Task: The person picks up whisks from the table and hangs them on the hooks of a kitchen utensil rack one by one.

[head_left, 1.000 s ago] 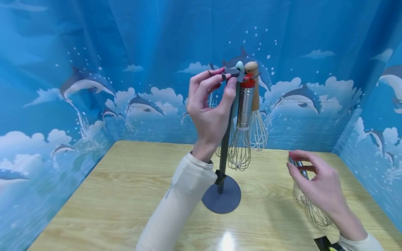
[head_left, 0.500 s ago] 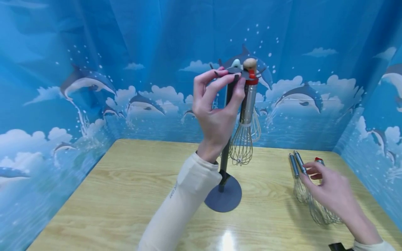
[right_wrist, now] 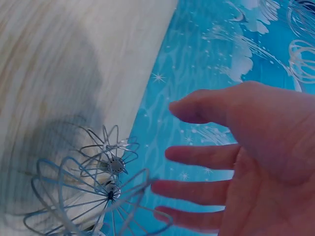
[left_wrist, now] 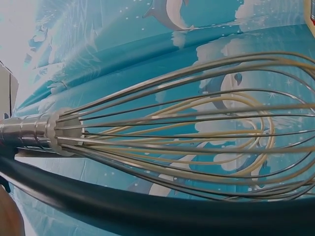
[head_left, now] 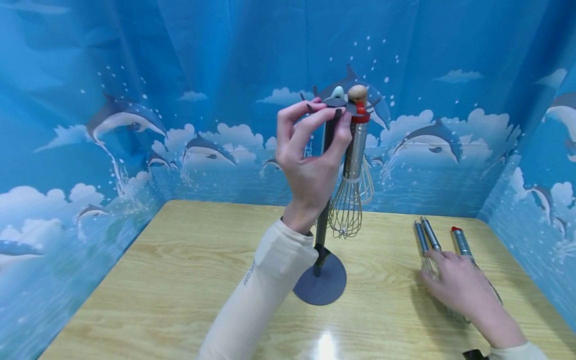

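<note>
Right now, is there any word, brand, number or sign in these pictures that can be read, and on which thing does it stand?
Small dark print on the cream sleeve of the left arm: too small and blurred to read.
Hanging whisks, stand, whisks on the table and dolphin backdrop: no readable text.

Dark rack (head_left: 323, 210) upright, steel whisks (head_left: 434, 255) apparently lying flat

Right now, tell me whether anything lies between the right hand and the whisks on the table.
Nothing visible does. The right hand hovers open directly over the whisks on the table, fingers spread above their wire heads.
</note>
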Available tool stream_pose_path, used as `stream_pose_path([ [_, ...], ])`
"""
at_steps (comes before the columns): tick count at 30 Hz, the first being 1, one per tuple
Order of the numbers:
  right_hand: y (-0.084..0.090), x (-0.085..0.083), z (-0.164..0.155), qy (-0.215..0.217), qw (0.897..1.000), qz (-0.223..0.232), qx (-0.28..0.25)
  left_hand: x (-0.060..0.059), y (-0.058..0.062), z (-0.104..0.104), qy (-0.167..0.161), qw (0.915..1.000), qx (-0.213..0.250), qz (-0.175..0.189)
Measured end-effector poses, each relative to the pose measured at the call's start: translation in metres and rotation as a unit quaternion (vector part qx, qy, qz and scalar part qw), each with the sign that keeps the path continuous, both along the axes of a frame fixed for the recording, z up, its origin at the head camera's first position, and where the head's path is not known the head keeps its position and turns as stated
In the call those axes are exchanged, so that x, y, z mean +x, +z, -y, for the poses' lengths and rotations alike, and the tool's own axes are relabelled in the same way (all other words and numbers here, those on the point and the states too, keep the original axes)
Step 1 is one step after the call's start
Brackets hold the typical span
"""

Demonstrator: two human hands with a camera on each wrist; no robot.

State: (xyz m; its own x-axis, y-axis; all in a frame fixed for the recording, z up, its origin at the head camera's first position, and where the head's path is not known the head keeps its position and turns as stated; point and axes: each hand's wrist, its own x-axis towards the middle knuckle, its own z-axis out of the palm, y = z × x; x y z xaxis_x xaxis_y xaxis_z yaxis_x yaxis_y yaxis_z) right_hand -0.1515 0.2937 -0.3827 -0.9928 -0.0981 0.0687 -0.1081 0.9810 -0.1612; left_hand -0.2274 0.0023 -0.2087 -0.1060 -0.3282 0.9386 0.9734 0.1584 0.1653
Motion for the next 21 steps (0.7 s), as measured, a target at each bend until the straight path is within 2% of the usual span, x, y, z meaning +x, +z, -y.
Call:
stream_pose_path([
  [6, -0.011, -0.001, 0.001, -0.013, 0.999, 0.025, 0.040, 0.000, -0.001, 0.000, 0.011, 0.9999, -0.007, -0.007],
  [12, -0.014, -0.003, 0.004, 0.013, 0.998, 0.034, 0.059, 0.000, -0.002, -0.001, 0.057, 0.9978, -0.031, -0.018],
  [17, -0.013, -0.003, 0.013, 0.047, 0.998, 0.018, 0.047, 0.001, -0.002, -0.002, 0.097, 0.9937, -0.052, -0.020],
  [21, -0.015, -0.003, 0.020, 0.061, 0.998, -0.003, 0.027, 0.001, -0.003, 0.001, 0.097, 0.9930, -0.061, -0.029],
])
